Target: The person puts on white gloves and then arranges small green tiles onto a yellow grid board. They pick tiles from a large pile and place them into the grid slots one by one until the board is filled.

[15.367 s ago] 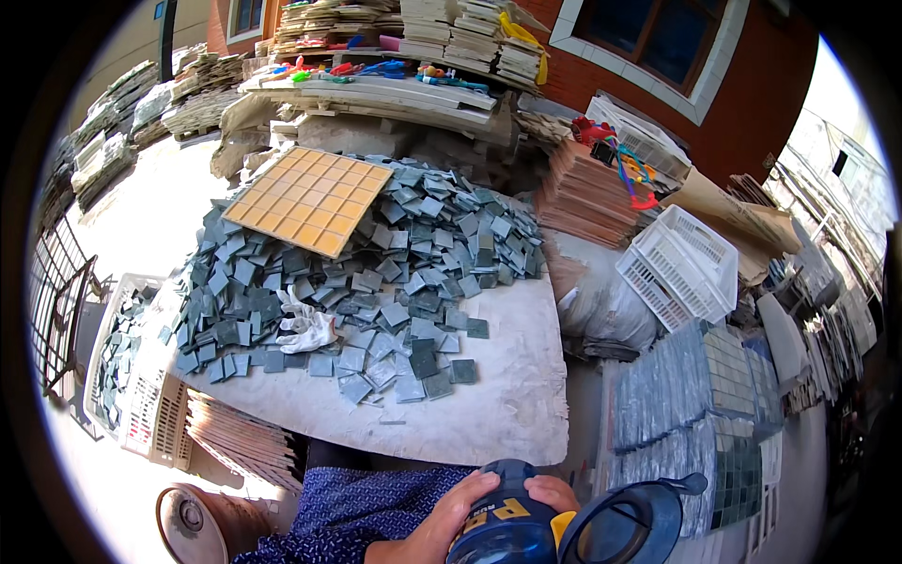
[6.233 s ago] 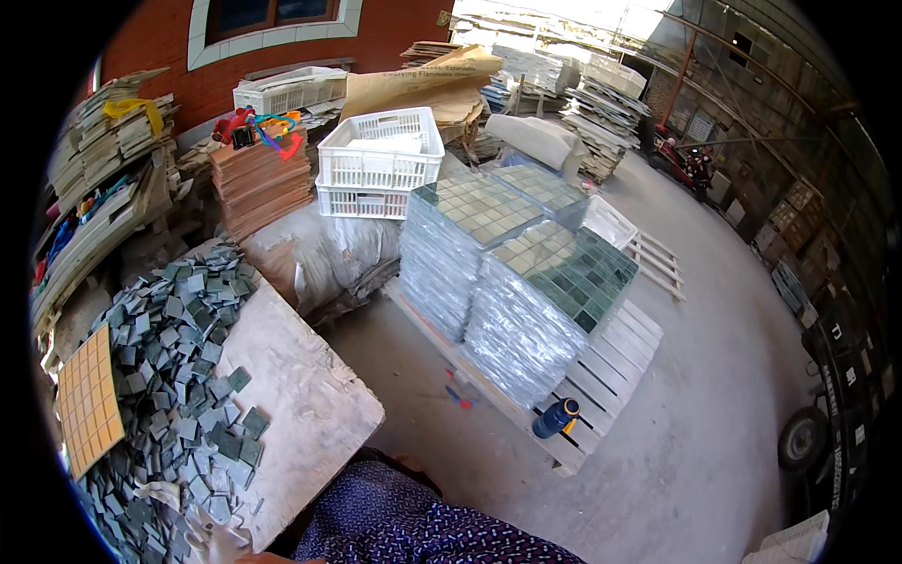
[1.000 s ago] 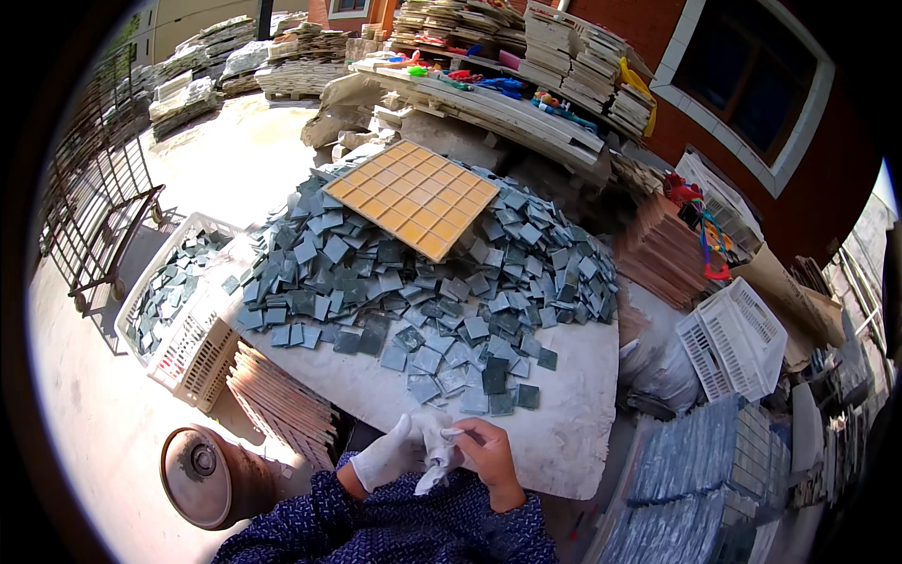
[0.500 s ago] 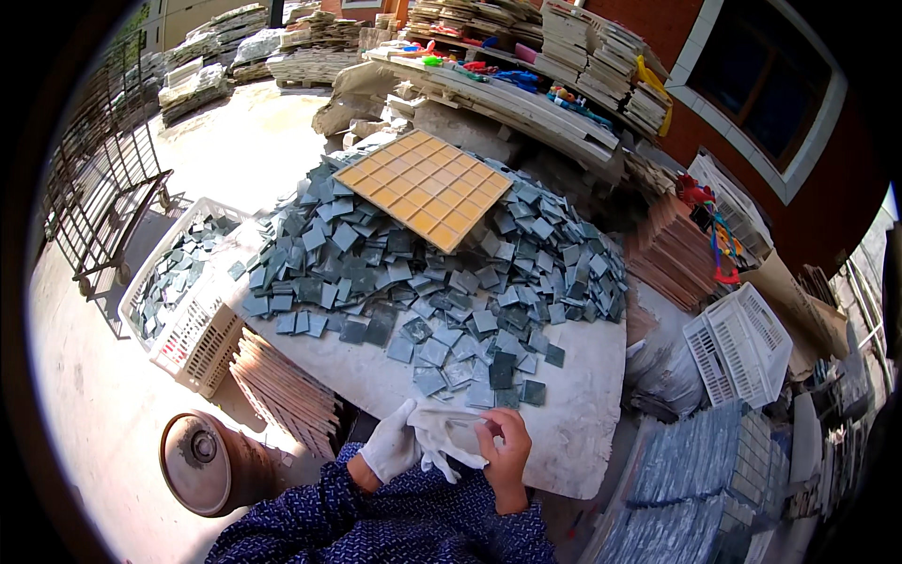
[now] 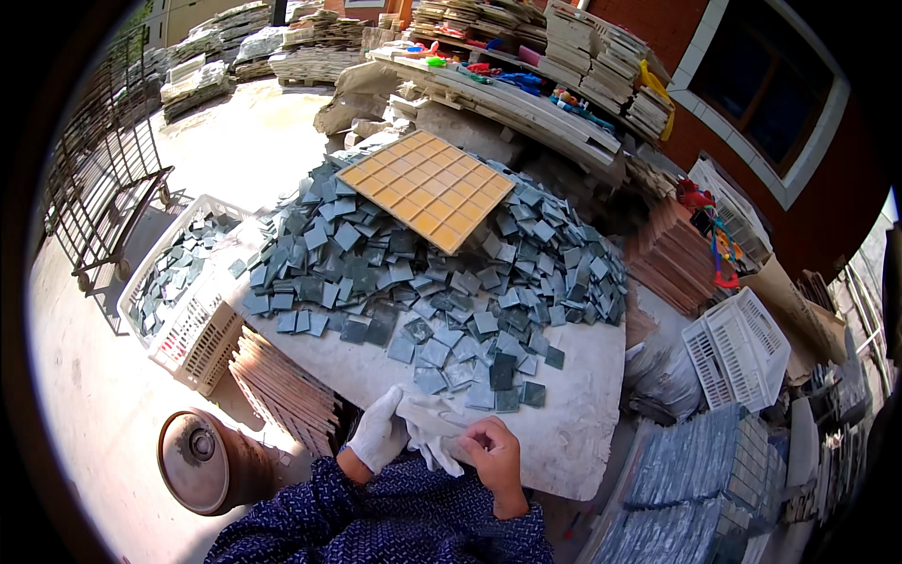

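Note:
My left hand [image 5: 379, 434] wears a white work glove and is closed on a second, loose white glove [image 5: 430, 428]. The loose glove's fingers dangle down in front of my body. My right hand [image 5: 495, 458] is bare, its fingers bent and pinching the other end of this glove. Both hands are at the near edge of a pale table [image 5: 578, 414]. Just beyond them lie small square grey-green stone tiles [image 5: 458, 373], which rise farther back into a large heap [image 5: 376, 268]. A yellow gridded tray [image 5: 427, 191] rests tilted on top of the heap.
To the left stand a white crate of tiles [image 5: 199, 348], a stack of brown boards [image 5: 282, 385], a rusty drum [image 5: 211, 461] and a metal cart [image 5: 108, 221]. On the right are an upturned white crate [image 5: 738, 343], reddish boards [image 5: 672, 254] and stacked wrapped tiles [image 5: 691, 470].
Both hands have shifted slightly, carrying the loose glove a little left. My right hand has come down and its fingers have curled more. The tiles and tray look unmoved.

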The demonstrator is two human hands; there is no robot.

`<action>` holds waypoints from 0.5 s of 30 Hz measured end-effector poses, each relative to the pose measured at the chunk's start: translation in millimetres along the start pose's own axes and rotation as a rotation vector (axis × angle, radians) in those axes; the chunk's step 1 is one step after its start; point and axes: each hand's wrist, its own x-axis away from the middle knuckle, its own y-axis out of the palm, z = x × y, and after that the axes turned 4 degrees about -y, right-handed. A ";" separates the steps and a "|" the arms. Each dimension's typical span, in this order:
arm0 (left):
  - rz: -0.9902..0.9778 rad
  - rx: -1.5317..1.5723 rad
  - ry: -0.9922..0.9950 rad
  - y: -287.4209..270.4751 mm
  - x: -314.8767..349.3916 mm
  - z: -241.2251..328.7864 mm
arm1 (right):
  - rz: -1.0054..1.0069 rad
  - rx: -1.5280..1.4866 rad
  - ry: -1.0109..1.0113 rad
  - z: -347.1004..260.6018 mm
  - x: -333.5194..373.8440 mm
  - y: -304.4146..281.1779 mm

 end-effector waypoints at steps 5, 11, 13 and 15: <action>0.010 -0.244 0.108 -13.8 -6.8 26.4 | -0.217 0.072 0.037 6.2 -1.1 -23.6; 0.095 -0.993 0.029 21.3 -3.7 26.1 | -0.056 0.043 -0.013 -16.7 -25.7 -17.7; 0.039 -1.051 0.052 9.8 -5.8 13.4 | -0.136 0.024 -0.047 -21.9 -33.9 -0.5; -0.040 -0.895 -0.022 26.6 -1.6 15.9 | -0.165 -0.131 0.155 8.9 -30.9 -3.5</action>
